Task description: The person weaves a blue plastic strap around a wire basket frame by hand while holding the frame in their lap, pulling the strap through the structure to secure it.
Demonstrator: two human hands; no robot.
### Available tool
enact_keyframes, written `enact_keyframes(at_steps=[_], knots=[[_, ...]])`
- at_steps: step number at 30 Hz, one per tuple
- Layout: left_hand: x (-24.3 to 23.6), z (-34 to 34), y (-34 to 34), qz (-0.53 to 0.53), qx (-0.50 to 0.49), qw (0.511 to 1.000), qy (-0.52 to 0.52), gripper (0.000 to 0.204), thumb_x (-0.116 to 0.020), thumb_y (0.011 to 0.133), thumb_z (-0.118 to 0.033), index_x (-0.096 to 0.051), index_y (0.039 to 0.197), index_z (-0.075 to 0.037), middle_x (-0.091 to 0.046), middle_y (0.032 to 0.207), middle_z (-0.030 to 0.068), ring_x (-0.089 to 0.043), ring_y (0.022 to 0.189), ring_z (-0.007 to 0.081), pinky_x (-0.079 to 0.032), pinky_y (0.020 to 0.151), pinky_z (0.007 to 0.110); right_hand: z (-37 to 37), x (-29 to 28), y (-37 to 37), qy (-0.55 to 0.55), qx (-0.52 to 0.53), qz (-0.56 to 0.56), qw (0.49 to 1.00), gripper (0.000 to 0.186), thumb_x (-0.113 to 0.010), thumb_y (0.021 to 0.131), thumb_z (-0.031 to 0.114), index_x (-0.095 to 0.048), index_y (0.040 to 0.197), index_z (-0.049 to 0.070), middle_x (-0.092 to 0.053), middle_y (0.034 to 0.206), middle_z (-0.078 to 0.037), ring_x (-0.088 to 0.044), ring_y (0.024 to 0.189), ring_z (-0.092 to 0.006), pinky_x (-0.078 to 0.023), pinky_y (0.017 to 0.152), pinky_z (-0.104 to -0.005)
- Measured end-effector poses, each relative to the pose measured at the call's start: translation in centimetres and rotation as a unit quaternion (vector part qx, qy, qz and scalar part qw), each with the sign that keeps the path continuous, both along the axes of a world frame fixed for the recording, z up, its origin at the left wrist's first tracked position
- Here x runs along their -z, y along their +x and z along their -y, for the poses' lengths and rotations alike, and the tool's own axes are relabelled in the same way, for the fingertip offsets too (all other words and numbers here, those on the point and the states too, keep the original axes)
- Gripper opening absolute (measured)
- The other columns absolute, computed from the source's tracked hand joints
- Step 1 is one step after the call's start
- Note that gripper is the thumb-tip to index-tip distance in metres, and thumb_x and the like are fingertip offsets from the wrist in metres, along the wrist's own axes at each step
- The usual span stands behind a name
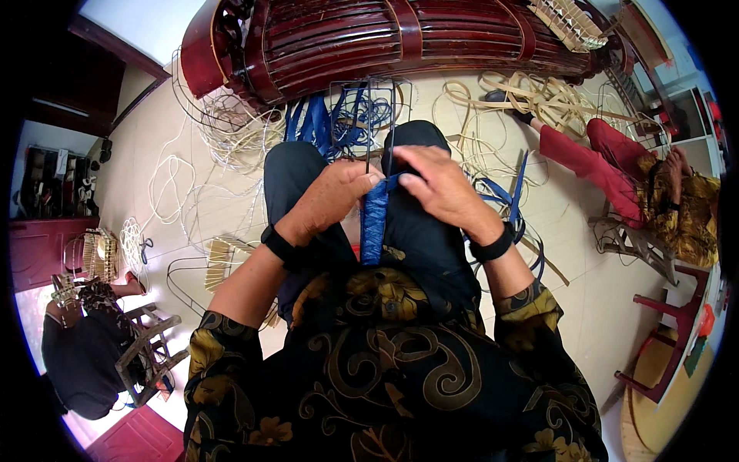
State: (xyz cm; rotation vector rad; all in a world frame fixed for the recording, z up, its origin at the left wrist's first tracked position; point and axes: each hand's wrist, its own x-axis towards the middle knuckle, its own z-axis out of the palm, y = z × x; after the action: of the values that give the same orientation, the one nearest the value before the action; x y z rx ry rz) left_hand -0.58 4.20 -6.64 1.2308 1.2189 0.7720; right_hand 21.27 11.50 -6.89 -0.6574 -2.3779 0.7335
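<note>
Left hand (339,191): closed on the wire frame (369,138) at the far end of its covered part, the thumb laid along the join
Right hand (443,186): curled beside the same join, thumb and fingers about a blue strip (393,182); whether they were pinched shut on it could not be told
Wire frame: lay between the person's thighs, its near end toward the lap, its far end reaching past both hands
Blue wrapping (374,227): judged done from the near end up to the fingertips, where it formed a close, flat sleeve of overlapping turns
Bare wire: stood uncovered beyond the hands, where it opened into a box-like outline; if this too was meant for covering, a good share was left
Strip end: appeared not yet fastened, so the wrapping was judged to be midway
Spare material: loose blue strips (312,122) lay on the floor beyond the left knee, more than the sleeve alone seemed to need, with pale strips (531,94) farther right
</note>
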Motion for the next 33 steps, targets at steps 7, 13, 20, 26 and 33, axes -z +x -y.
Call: enact_keyframes(at_steps=[7, 13, 20, 26, 33], knots=[[0.6, 0.1, 1.2, 0.072, -0.034, 0.996, -0.036, 0.028, -0.045, 0.103, -0.024, -0.061, 0.112, -0.002, -0.068, 0.086, 0.0020, -0.067, 0.073, 0.0095, -0.041, 0.051, 0.021, 1.1, -0.4, -0.4, -0.100, 0.033, 0.044, 0.993, 0.017, -0.062, 0.091, 0.016, -0.059, 0.082, 0.002, -0.058, 0.072, -0.015, -0.057, 0.065, -0.0356, -0.045, 0.056, -0.0386], [1.1, 0.0, 1.9, 0.184, -0.059, 0.978, -0.081, 0.030, -0.046, 0.104, -0.021, -0.055, 0.117, 0.004, -0.068, 0.098, 0.0149, -0.071, 0.084, 0.0236, -0.056, 0.069, 0.029, 1.1, -0.2, 0.5, -0.059, 0.053, 0.066, 0.995, 0.016, -0.063, 0.091, 0.014, -0.059, 0.083, 0.002, -0.057, 0.072, -0.014, -0.057, 0.065, -0.0337, -0.045, 0.058, -0.0377], [0.2, -1.4, 1.4, 0.180, -0.056, 0.976, -0.108, 0.032, -0.048, 0.103, -0.022, -0.053, 0.120, 0.005, -0.066, 0.100, 0.0169, -0.071, 0.088, 0.0263, -0.058, 0.074, 0.033, 0.0, 1.3, 0.4, -0.088, 0.066, 0.044, 0.993, 0.016, -0.064, 0.092, 0.016, -0.060, 0.085, 0.002, -0.056, 0.072, -0.015, -0.058, 0.065, -0.0332, -0.045, 0.058, -0.0365], [1.3, -0.4, 1.8, 0.245, -0.068, 0.960, -0.119, 0.030, -0.053, 0.099, -0.013, -0.049, 0.124, 0.002, -0.066, 0.101, 0.0156, -0.069, 0.087, 0.0231, -0.057, 0.077, 0.035, -1.3, 1.1, -0.3, -0.120, 0.082, 0.037, 0.989, 0.015, -0.062, 0.093, 0.015, -0.061, 0.085, 0.002, -0.058, 0.069, -0.012, -0.059, 0.061, -0.0266, -0.045, 0.057, -0.0339], [1.9, 0.4, 1.8, 0.271, -0.138, 0.947, -0.107, 0.024, -0.051, 0.099, -0.014, -0.050, 0.119, -0.001, -0.067, 0.095, 0.0160, -0.065, 0.065, 0.0188, -0.055, 0.059, 0.028, -2.0, -0.7, -2.2, -0.155, 0.080, 0.015, 0.985, 0.014, -0.062, 0.090, 0.015, -0.063, 0.089, 0.001, -0.062, 0.073, -0.015, -0.060, 0.068, -0.0314, -0.046, 0.061, -0.0375]])
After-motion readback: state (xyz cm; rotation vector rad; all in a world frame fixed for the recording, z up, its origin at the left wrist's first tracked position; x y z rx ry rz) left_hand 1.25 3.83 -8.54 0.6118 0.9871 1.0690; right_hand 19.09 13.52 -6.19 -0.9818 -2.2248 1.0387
